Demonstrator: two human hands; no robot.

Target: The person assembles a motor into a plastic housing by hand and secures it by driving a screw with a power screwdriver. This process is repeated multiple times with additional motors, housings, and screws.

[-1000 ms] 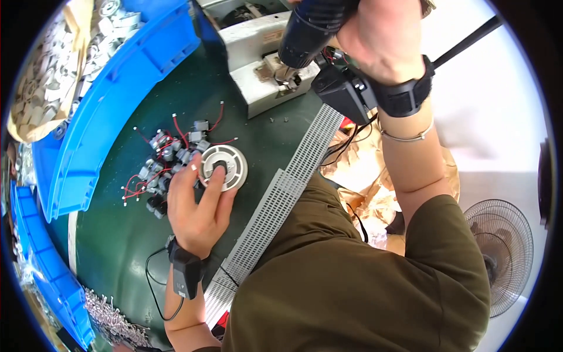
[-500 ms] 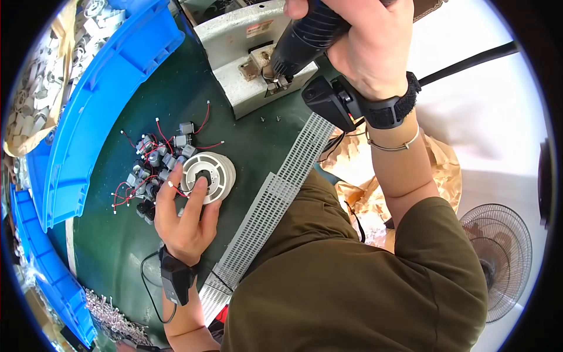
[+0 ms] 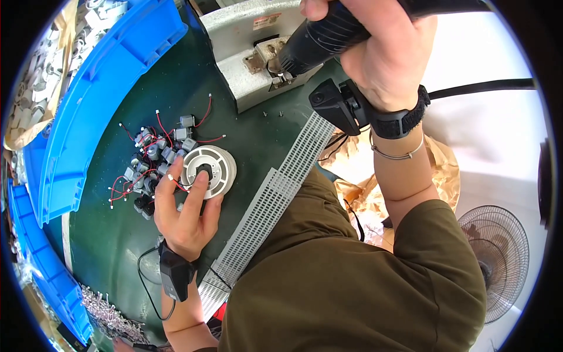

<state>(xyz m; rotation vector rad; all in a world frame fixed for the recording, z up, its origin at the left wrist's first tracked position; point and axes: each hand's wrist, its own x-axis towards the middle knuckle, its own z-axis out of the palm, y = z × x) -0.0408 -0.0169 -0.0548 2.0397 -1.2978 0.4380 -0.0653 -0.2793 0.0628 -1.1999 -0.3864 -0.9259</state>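
Observation:
My right hand (image 3: 392, 61) grips a black electric screwdriver (image 3: 322, 40), its cable running off to the right. The driver is tilted, and its nose meets the outlet of a metal screw feeder (image 3: 237, 73); the bit's very tip is hard to make out. On the green bench, my left hand (image 3: 186, 222) holds a round white plastic housing (image 3: 227, 170) with its fingers over the near left side. One fingertip rests by the black piece (image 3: 203, 171) at the housing's centre. Beside it, a short red wire with a white plug shows between the fingers.
Small grey motors (image 3: 153, 152) with red and black wires lie heaped left of the housing. Two tiny screws (image 3: 280, 113) lie before the feeder. Blue bins (image 3: 108, 88) line the left, one with white parts. A perforated white strip (image 3: 267, 202) edges the bench; a fan (image 3: 495, 264) stands right.
The right hand has shifted right and the screwdriver leans flatter, its nose still at the feeder. My left hand stays on the housing. The whole view has shifted slightly.

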